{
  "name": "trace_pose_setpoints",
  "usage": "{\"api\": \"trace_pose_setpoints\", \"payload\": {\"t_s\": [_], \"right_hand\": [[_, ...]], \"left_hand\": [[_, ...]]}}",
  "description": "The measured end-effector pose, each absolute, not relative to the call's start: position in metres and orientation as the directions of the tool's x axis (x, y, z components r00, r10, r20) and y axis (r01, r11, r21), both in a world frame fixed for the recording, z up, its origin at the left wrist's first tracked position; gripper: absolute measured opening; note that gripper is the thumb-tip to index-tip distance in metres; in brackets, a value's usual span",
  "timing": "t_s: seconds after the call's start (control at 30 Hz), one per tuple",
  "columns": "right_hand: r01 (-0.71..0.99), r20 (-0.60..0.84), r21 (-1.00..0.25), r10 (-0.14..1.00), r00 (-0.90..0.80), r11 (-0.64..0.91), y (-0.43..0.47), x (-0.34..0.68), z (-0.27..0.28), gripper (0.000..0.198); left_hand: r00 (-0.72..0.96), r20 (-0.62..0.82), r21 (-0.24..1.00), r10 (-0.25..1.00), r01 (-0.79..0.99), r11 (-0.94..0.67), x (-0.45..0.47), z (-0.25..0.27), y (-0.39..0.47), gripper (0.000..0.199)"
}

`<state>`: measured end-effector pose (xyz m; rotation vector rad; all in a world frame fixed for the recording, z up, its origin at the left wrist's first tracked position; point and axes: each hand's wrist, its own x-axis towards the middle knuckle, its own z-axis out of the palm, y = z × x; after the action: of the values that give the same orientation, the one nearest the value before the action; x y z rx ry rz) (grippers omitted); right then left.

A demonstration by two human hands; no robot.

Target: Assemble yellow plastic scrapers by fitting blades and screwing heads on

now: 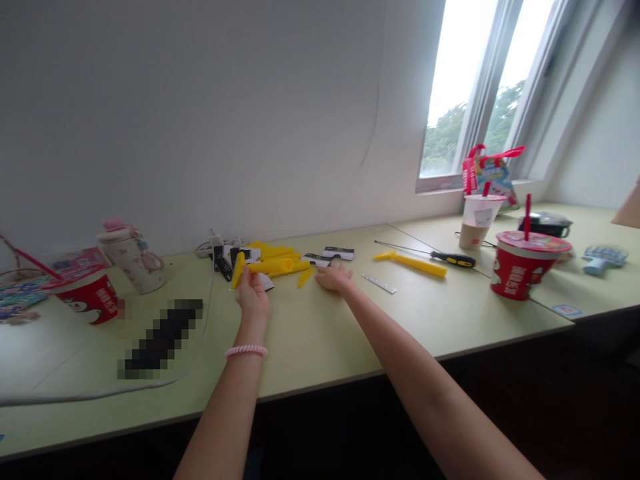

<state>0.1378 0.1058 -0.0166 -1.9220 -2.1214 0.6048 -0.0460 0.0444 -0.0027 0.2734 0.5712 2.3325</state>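
Note:
My left hand (253, 293), with a pink coil band at the wrist, is closed around a yellow plastic scraper (239, 269), its flat head upright above the fingers. A yellow tubular handle (273, 267) runs rightward from behind it; I cannot tell whether the two are joined. My right hand (334, 277) reaches flat to the table, fingers spread, touching or just over a black-and-white packet (320, 261). A small yellow flat piece (305, 277) lies between the hands. Behind them is a pile of yellow handles (273, 251) and black-and-white packets.
To the right lie a metal strip (379, 283), another yellow scraper (415, 263) and a screwdriver (453, 259). Drink cups (520, 270) stand beyond. On the left are a red cup (90, 297), a tumbler (133, 260), a pixelated dark object (160, 340) and a cable (100, 396).

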Motion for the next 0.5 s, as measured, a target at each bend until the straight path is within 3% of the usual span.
{"api": "trace_pose_setpoints", "payload": {"t_s": [0.1, 0.3, 0.4, 0.5], "right_hand": [[0.904, -0.080, -0.417, 0.987, -0.139, 0.093, 0.114, 0.143, -0.024, 0.049], [0.897, -0.007, -0.399, 0.977, -0.211, 0.191, 0.120, 0.146, -0.021, 0.049], [0.877, 0.039, -0.437, 0.978, -0.203, 0.199, 0.120, 0.145, -0.019, 0.045], [0.822, 0.175, -0.507, 0.965, -0.196, 0.259, 0.122, 0.144, -0.019, 0.038]], "left_hand": [[-0.704, 0.069, 0.492, 0.707, -0.592, -0.638, -0.047, -0.005, 0.042, 0.012], [-0.626, -0.013, 0.516, 0.780, -0.672, -0.531, -0.049, -0.006, 0.038, 0.014], [-0.590, 0.007, 0.504, 0.808, -0.695, -0.512, -0.050, -0.002, 0.034, 0.017], [-0.572, 0.028, 0.473, 0.820, -0.715, -0.515, -0.052, 0.002, 0.028, 0.021]]}}
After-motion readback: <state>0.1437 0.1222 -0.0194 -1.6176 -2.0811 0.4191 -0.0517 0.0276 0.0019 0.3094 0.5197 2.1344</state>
